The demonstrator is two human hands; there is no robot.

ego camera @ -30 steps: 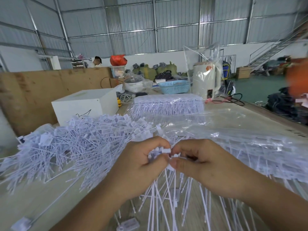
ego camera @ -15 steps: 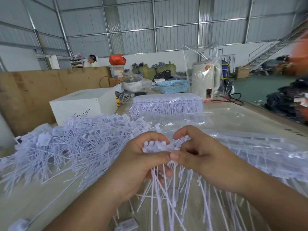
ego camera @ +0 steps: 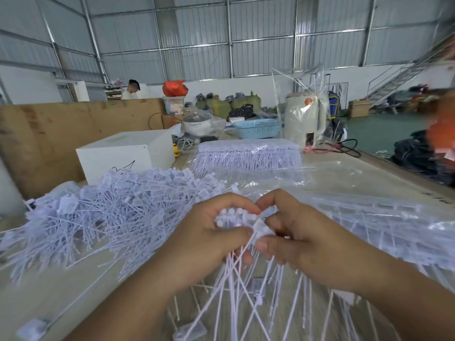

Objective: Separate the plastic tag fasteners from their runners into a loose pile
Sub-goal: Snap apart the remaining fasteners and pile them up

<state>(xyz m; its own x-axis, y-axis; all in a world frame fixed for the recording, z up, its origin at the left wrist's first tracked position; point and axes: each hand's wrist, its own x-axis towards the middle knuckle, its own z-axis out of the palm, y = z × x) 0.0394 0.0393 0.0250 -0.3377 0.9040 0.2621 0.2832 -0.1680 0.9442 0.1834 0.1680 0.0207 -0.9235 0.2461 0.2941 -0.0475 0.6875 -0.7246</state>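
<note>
A loose pile of white tags (ego camera: 103, 212) lies left, a white box (ego camera: 128, 156) beyond. Near centre, left hand (ego camera: 211, 244) and right hand (ego camera: 302, 237) grip a fastener bunch (ego camera: 236, 219), strands hanging toward the viewer.

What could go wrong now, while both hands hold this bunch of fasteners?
1. The left hand grips many fasteners at once; some may slip and fall among the loose strands below.
2. The right hand pinches one tag; a hard pull might bend it.
3. The loose pile lies close, so unseparated pieces could mix in.
</note>
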